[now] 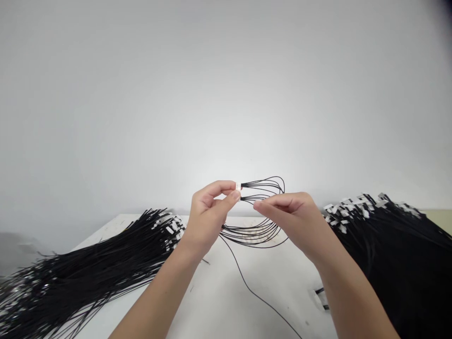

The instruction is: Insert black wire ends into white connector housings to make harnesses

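Near the middle of the head view, my left hand (211, 213) pinches a small white connector (238, 186) between thumb and fingers. Thin black wires (259, 239) leave the connector to the right and curve round in loops that hang below my hands. My right hand (292, 217) is closed, thumb and index finger pinching at the wires just right of the connector. Which wire it grips is too small to make out. A single black wire (243, 278) trails from under my left hand down to the lower edge of the view.
To the left lies a large bundle of black wires (102, 263) with white ends. Another thick heap of black wires (395, 263), topped with white connectors (363, 205), fills the right side. Both rest on a white table (226, 306) against a pale wall. A small white-and-black piece (319, 300) lies beside my right forearm.
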`<state>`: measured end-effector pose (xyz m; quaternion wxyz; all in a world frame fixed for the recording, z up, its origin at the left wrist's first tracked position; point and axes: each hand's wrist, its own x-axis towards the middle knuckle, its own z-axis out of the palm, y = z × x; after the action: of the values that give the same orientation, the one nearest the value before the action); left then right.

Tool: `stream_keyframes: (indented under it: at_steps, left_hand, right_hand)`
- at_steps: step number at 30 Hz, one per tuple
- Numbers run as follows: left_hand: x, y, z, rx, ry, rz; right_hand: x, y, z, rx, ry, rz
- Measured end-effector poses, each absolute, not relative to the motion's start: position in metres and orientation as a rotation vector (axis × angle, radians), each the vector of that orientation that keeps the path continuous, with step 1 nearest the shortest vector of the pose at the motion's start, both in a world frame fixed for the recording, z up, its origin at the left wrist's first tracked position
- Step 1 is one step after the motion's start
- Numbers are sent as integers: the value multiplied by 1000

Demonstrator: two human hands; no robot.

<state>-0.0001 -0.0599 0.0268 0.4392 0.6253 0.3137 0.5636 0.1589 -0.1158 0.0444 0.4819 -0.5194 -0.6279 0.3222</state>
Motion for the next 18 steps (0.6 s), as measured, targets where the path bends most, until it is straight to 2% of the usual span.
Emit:
stream_keyframes:
  at_steps: [18]
  left_hand:
    - [7,-65,26,1476,748,1375]
  right_hand:
    - [156,-117,43,-1253,-1544,753]
